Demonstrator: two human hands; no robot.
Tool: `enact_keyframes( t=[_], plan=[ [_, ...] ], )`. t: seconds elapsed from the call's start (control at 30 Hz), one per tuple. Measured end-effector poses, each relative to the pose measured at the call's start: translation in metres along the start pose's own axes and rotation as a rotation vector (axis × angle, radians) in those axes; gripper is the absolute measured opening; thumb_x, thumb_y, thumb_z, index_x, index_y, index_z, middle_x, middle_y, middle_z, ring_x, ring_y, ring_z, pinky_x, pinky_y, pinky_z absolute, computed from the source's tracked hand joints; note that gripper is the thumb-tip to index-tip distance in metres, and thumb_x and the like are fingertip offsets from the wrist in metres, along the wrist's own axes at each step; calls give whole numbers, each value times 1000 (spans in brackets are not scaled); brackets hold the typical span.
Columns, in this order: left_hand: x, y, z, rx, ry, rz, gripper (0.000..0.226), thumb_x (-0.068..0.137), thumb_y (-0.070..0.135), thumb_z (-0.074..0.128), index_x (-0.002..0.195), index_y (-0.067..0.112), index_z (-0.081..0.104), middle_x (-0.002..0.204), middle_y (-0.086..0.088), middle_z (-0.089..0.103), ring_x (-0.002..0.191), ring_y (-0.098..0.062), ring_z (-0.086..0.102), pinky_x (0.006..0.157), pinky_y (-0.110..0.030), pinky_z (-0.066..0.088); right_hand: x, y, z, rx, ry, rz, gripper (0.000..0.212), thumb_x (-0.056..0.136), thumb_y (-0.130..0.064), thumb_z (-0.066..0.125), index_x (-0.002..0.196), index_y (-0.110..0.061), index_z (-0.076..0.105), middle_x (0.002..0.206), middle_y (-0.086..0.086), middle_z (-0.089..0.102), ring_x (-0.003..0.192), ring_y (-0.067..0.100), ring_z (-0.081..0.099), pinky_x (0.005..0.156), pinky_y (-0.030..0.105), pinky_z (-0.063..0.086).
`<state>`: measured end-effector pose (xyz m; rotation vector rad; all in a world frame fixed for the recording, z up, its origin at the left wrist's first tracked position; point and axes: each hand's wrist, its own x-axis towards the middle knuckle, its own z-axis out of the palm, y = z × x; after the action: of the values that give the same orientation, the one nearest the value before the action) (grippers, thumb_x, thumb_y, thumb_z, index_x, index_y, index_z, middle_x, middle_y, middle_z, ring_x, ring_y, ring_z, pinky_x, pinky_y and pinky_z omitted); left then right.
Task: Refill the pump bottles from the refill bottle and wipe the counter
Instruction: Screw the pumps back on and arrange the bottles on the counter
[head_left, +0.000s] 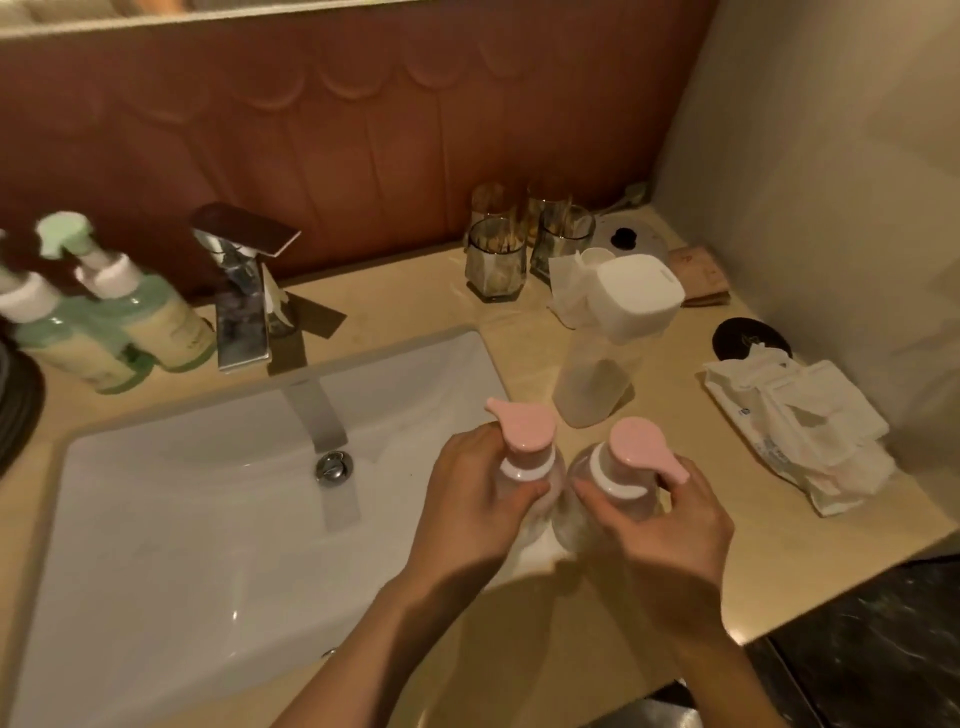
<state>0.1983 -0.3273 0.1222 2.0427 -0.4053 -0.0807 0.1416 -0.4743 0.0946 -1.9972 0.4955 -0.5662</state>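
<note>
Beige counter (675, 415), left hand (467, 499) gripping left pump bottle (523, 441), right hand (670, 525) gripping right pump bottle (631, 452)

There was a single view, from a wide-angle camera worn on the head that looked forward and steeply down over the counter (670, 400). It sat close: both forearms ran up from the bottom edge, and the left hand (475, 501) gripping the left pump bottle (524, 467) and the right hand (675, 530) gripping the right pump bottle (605, 478) filled the lower centre of the frame. The sink (208, 519) spread across the lower left, and the faucet (244, 291) stood left of centre. The brown wall panel (337, 130) took the upper half, faced almost head-on. A pale side wall (831, 182) closed the right edge. Straight edges bowed toward the frame's corners, as a wide lens makes them.
</note>
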Motion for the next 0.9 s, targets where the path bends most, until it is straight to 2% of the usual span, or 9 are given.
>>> enact_keyframes(
  t=[0.1,0.17,0.23,0.3,0.37,0.5,0.67,0.8,0.9],
  plan=[
    [13,-10,-21,80,68,-29,28,81,21,70,108,22,64,99,18,57,90,5,47,77,-4,34,7,-12,25,40,-51,-4,47,61,-28,86,95,-40,55,95,-10,63,89,-2,57,77,6,38],
    [27,-16,-37,104,132,-33,30,81,21,70,111,20,63,107,11,61,100,-7,50,76,-10,35,16,-21,48,70,-112,28,47,63,-30,85,100,-34,57,101,-8,61,93,7,56,83,14,39],
    [45,-20,-51,150,201,-25,30,79,18,71,109,17,63,108,3,64,102,-14,52,72,-19,34,28,-30,69,84,-136,40,48,64,-30,84,101,-34,54,101,-8,58,97,9,54,85,21,39],
    [64,-27,-63,202,250,-17,28,77,14,73,105,14,64,106,0,64,103,-17,52,72,-18,29,45,-40,92,99,-133,31,50,64,-30,84,99,-37,50,99,-9,55,96,9,52,84,23,38],
    [84,-34,-71,240,284,-4,27,76,12,72,102,13,64,104,-2,64,103,-20,52,72,-16,27,64,-49,111,125,-123,35,51,65,-30,84,102,-35,50,101,-10,54,97,8,51,83,20,37],
    [123,-46,-84,238,377,-44,26,78,15,72,103,12,65,105,-3,66,102,-20,54,73,-16,28,107,-68,144,146,-93,-51,50,69,-31,81,112,-29,56,101,-13,53,96,4,50,74,0,30],
    [169,-71,-89,142,417,-130,20,80,15,71,98,14,64,100,-2,66,98,-18,57,74,-20,36,160,-74,189,109,-91,-117,49,69,-29,81,112,-15,63,98,-10,54,93,6,50,70,-5,28],
    [198,-90,-86,117,496,-135,17,78,9,70,94,10,64,94,-5,66,91,-20,58,72,-25,40,192,-72,221,134,-94,-76,49,69,-25,82,112,-14,63,102,-6,58,95,7,52,78,11,35],
    [216,-97,-89,62,532,-163,19,79,11,68,97,10,64,95,-5,67,90,-20,60,77,-35,48,207,-69,240,135,-104,-67,51,69,-26,81,115,-15,63,107,-3,62,99,13,57,81,22,42]
  ],
)
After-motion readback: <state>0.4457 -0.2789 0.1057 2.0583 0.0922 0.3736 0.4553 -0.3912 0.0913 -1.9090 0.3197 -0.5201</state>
